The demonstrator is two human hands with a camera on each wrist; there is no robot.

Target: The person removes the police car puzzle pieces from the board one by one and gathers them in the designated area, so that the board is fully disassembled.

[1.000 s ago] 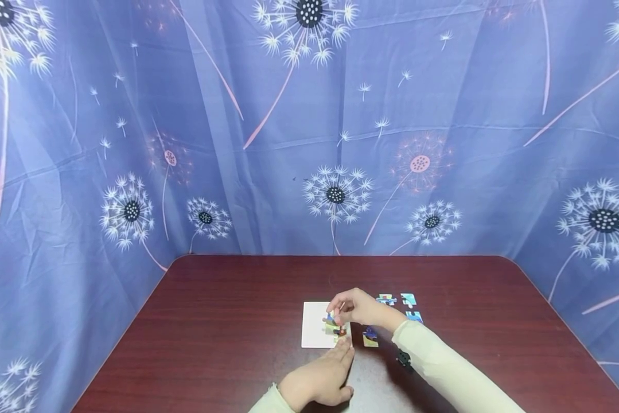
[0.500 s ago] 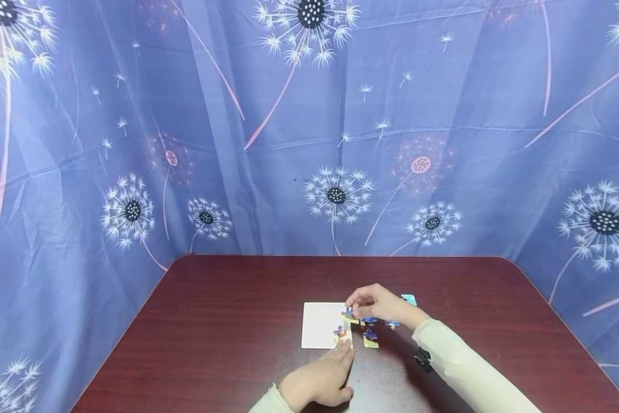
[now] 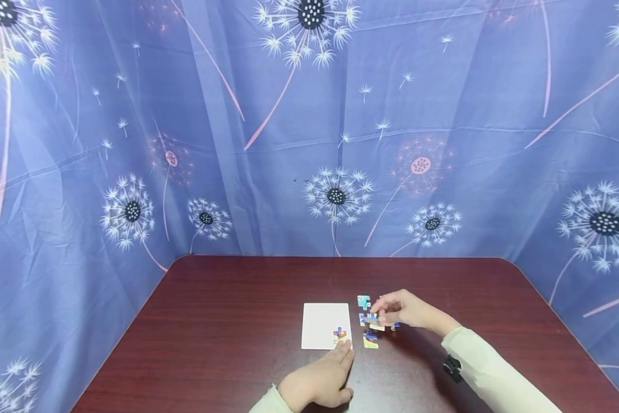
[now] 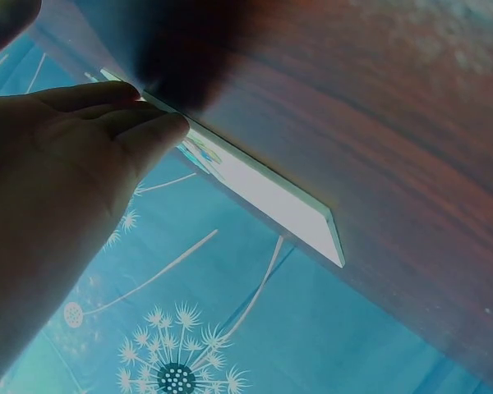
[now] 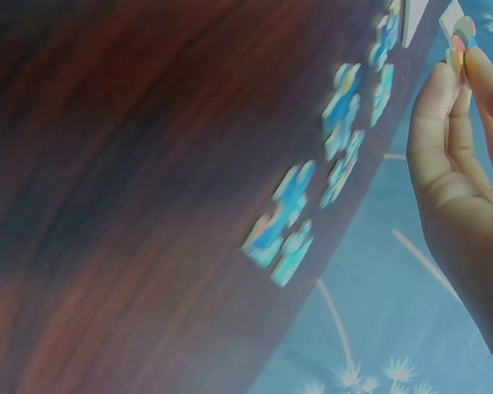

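Note:
My right hand (image 3: 407,308) pinches a jigsaw piece (image 5: 460,43) between thumb and fingertips, held up over the loose pieces right of the white puzzle board (image 3: 319,321). In the right wrist view the held piece shows tilted, partly covered by the fingertips. One colourful jigsaw piece (image 3: 340,332) lies in the board's lower right corner. Fingers extended, my left hand (image 3: 319,376) touches the board's near edge beside that piece. From the left wrist, the board's white surface (image 4: 271,197) appears edge-on past the fingertips.
Several blue and yellow jigsaw pieces (image 5: 341,111) lie on the dark red table (image 3: 226,321), some hidden by the right hand in the head view. A yellow-edged piece (image 3: 370,341) lies just right of the board. Behind the table hangs a blue dandelion-patterned curtain (image 3: 288,115).
My right hand has moved right, off the board, with the pinched piece, now over the loose pieces. The left hand has stayed in place at the board's near edge.

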